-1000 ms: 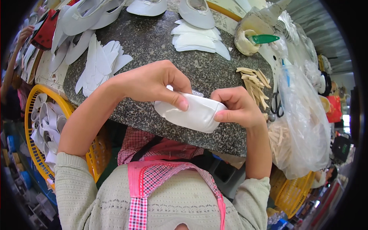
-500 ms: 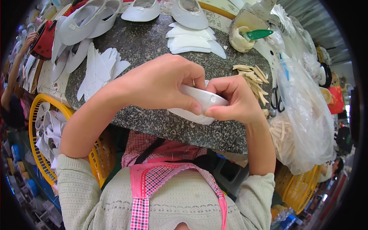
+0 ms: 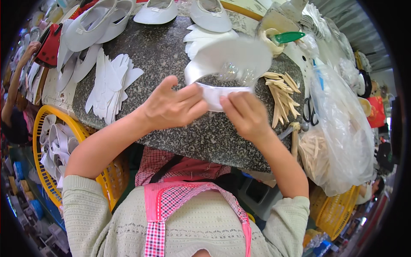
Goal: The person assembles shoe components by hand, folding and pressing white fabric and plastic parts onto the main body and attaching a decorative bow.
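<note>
A white shoe upper (image 3: 234,53) is held over the front of the dark stone slab (image 3: 167,141), its broad, rounded part away from me. Some crinkled clear film seems to show inside its opening. My right hand (image 3: 246,112) pinches the near band of the upper between thumb and fingers. At the band's left end, my left hand (image 3: 175,105) has its fingers curled against the edge, with the index finger raised. Part of a stack of white cut pieces (image 3: 201,36) is hidden behind the upper.
White uppers (image 3: 92,28) crowd the far left. White strips (image 3: 112,83) fan out left; thin wooden sticks (image 3: 280,92) lie right. A green spatula (image 3: 289,37) rests in a glue pot (image 3: 270,38). Black scissors (image 3: 309,111), a hammer (image 3: 295,136) and a plastic bag (image 3: 342,137) lie right. A yellow basket (image 3: 38,128) stands left.
The upper has been turned from a folded, edge-on position to stand open with its broad part away from me. My left hand has shifted down and left, uncovering the hammer near my right wrist.
</note>
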`<state>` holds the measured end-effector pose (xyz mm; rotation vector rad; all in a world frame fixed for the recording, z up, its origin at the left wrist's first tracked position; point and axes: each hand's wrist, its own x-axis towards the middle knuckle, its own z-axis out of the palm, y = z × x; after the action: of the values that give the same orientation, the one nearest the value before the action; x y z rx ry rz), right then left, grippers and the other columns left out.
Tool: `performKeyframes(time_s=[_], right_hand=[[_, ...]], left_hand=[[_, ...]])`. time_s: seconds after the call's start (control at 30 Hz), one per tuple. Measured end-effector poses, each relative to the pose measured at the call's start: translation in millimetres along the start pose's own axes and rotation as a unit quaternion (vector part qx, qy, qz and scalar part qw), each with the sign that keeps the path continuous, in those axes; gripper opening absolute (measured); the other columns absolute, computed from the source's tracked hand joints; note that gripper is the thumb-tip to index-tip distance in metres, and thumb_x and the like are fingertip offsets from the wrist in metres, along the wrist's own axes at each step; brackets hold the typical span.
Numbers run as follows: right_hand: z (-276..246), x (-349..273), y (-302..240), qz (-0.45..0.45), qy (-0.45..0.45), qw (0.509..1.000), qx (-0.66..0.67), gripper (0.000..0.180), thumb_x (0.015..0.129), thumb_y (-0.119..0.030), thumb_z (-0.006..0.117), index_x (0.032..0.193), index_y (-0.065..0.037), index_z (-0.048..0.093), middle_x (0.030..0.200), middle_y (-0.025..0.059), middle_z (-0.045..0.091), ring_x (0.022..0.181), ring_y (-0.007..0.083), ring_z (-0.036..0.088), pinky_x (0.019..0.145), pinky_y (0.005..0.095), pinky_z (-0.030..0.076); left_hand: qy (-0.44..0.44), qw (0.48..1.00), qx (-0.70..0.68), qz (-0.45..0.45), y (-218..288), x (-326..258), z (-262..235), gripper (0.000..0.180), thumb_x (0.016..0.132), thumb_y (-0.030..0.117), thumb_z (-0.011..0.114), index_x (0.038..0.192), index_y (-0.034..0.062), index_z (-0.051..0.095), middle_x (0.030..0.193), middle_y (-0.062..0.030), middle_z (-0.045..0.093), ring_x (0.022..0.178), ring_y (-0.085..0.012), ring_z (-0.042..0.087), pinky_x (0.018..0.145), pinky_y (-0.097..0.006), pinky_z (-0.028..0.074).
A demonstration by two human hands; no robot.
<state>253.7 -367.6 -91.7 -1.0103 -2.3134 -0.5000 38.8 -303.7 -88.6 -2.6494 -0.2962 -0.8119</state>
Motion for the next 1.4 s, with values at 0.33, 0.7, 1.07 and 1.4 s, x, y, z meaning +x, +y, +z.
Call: performKeyframes(time_s=[0.33,0.7,1.07,1.4], right_hand=[[28.6,-24.7,-35.2,0.083,-0.137,0.987,0.032,0.046,0.067,-0.005,0.054,0.111,0.009,0.052,0.101,0.0150,0.052,0.081,0.0244,0.052,0.072,0.0318,0.047],[29.5,-23.0,-36.7,0.080,-0.153,0.984,0.045,0.044,0.066,-0.006,0.054,0.106,0.011,0.055,0.096,0.0164,0.054,0.083,0.0248,0.051,0.068,0.0317,0.048],[31.4,-24.2,-37.5,0.087,-0.092,0.990,0.060,0.042,0.065,-0.008,0.053,0.103,0.010,0.058,0.085,0.0111,0.049,0.078,0.0223,0.049,0.069,0.0286,0.046],[37.5,-31.0,-36.7,0.097,-0.043,0.989,0.102,0.029,0.065,-0.009,0.053,0.086,0.009,0.060,0.080,0.0095,0.048,0.075,0.0215,0.048,0.065,0.0303,0.044]], left_hand=[[-0.111,0.992,0.040,-0.039,23.5,-34.3,18.9,0.032,0.073,0.014,0.055,0.103,0.0042,0.059,0.112,-0.0064,0.058,0.092,-0.0066,0.053,0.063,-0.028,0.029],[-0.205,0.955,-0.150,-0.152,18.8,-0.9,8.7,0.030,0.068,0.012,0.059,0.096,0.0032,0.059,0.091,-0.0037,0.059,0.079,-0.0143,0.054,0.057,-0.029,0.036],[-0.186,0.953,-0.113,-0.210,24.6,11.5,27.9,0.024,0.066,0.011,0.061,0.090,0.0084,0.063,0.079,-0.0017,0.054,0.068,-0.0166,0.059,0.056,-0.030,0.046],[-0.230,0.946,-0.144,-0.178,6.6,27.6,37.1,0.010,0.072,0.016,0.063,0.077,0.0084,0.059,0.071,-0.0052,0.055,0.056,-0.0234,0.059,0.049,-0.033,0.047]])
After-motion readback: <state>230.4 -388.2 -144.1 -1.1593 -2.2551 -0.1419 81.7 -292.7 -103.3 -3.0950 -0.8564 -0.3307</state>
